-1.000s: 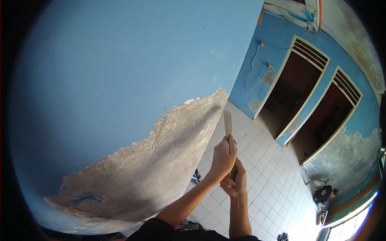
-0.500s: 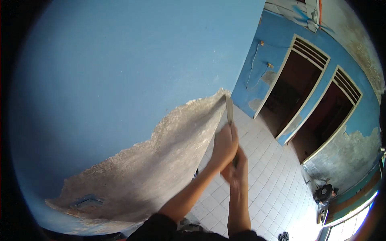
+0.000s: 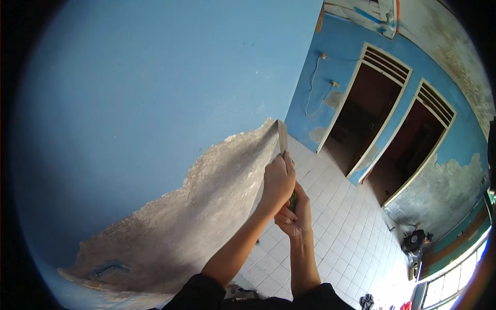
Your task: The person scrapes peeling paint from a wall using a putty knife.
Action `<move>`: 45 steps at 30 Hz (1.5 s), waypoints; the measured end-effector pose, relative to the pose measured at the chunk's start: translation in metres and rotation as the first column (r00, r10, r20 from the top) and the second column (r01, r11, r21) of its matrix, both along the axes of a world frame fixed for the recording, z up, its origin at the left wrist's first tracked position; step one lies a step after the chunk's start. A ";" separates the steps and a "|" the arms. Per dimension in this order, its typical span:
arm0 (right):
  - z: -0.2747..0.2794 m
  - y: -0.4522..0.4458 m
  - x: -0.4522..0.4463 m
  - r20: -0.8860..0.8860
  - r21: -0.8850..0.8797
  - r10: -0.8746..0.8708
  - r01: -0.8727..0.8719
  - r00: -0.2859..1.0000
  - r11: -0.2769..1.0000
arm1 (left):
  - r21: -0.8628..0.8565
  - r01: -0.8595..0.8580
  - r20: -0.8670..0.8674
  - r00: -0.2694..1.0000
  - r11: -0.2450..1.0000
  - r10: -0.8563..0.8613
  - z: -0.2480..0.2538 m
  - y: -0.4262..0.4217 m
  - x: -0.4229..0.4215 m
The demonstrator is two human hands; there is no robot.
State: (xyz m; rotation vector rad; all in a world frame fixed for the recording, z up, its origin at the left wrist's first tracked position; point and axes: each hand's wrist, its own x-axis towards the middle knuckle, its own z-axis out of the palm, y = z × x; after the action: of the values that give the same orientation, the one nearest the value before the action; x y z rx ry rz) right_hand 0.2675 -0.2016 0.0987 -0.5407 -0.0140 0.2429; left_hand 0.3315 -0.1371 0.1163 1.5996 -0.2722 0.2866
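Observation:
A scraper with a long flat metal blade (image 3: 282, 137) and a greenish handle is in both my hands. Its tip meets the wall's outer corner, at the top of the bare patch. My left hand (image 3: 279, 178) is closed around the upper part of the tool, just below the exposed blade. Lower down, my right hand (image 3: 297, 211) wraps the handle, close under the left one. The blue painted wall (image 3: 155, 93) has a large area of rough grey-beige plaster (image 3: 206, 201) laid bare, with a ragged paint edge along its top.
White floor tiles (image 3: 330, 222) stretch out past the corner. Two doorways (image 3: 367, 108) open in the blue far wall, where wires hang. Someone in dark clothing (image 3: 414, 241) appears low down by the peeling right wall. A dark bundle (image 3: 366, 301) lies on the floor.
The view has shifted, so the wall corner and doorways sit further left. Both hands still grip the scraper, and its tip remains at the top of the bare patch by the corner.

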 end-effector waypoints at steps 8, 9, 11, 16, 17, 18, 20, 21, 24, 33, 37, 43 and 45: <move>-0.007 0.004 -0.027 -0.024 -0.095 -0.093 0.091 0.995 0.991 | -0.059 0.038 -0.032 0.999 0.998 -0.040 -0.018 -0.006 -0.026; -0.004 0.004 -0.014 -0.027 -0.093 -0.093 0.090 0.995 0.992 | -0.056 0.037 -0.035 0.999 0.998 -0.039 -0.011 -0.006 -0.013; 0.002 0.002 0.012 -0.033 -0.033 -0.097 0.096 0.995 0.995 | 0.139 -0.072 0.063 0.996 0.988 0.063 0.001 -0.007 0.011; -0.007 -0.009 -0.005 0.024 -0.041 -0.039 0.040 0.999 0.998 | -0.006 0.026 0.060 0.998 1.000 -0.026 -0.010 -0.016 -0.001; -0.010 -0.005 -0.015 -0.011 -0.047 -0.074 0.073 0.997 0.996 | -0.005 0.026 0.065 0.998 1.000 -0.026 -0.014 -0.015 -0.008; -0.010 -0.001 -0.021 -0.049 -0.056 -0.107 0.104 0.993 0.993 | -0.011 0.028 0.013 1.000 1.000 -0.028 -0.017 -0.013 -0.017; 0.005 0.007 -0.014 -0.081 -0.099 -0.128 0.120 0.988 0.988 | -0.020 0.024 -0.034 0.999 1.000 -0.025 -0.015 -0.008 -0.017; 0.012 0.009 -0.009 -0.116 -0.137 -0.156 0.140 0.981 0.981 | -0.016 0.024 -0.041 0.999 1.000 -0.025 -0.006 -0.007 -0.005; 0.013 -0.001 0.024 -0.040 -0.020 -0.092 0.091 0.995 0.996 | 0.221 -0.035 0.034 0.999 0.975 0.028 0.008 -0.011 0.024; -0.003 0.009 -0.010 -0.037 -0.058 -0.139 0.137 0.990 0.989 | 0.090 -0.037 0.062 0.998 0.995 0.031 -0.017 -0.006 -0.006; -0.001 0.002 0.029 0.045 0.068 0.001 -0.004 0.999 0.998 | 0.199 0.025 -0.086 0.996 0.980 -0.008 0.003 -0.005 0.030; -0.039 0.014 -0.031 0.012 -0.255 -0.268 0.262 0.963 0.931 | -0.129 0.175 0.003 0.984 0.976 -0.176 -0.051 -0.001 -0.039; -0.040 0.013 -0.046 0.039 -0.375 -0.258 0.253 0.965 0.892 | -0.377 0.193 -0.040 0.974 0.906 -0.224 -0.058 0.003 -0.057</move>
State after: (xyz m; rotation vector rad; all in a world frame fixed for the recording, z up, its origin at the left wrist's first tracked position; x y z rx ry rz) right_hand 0.2215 -0.1890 0.0587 -0.9186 0.1177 -0.0130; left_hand 0.2750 -0.1344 0.0578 1.1919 -0.3032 0.0970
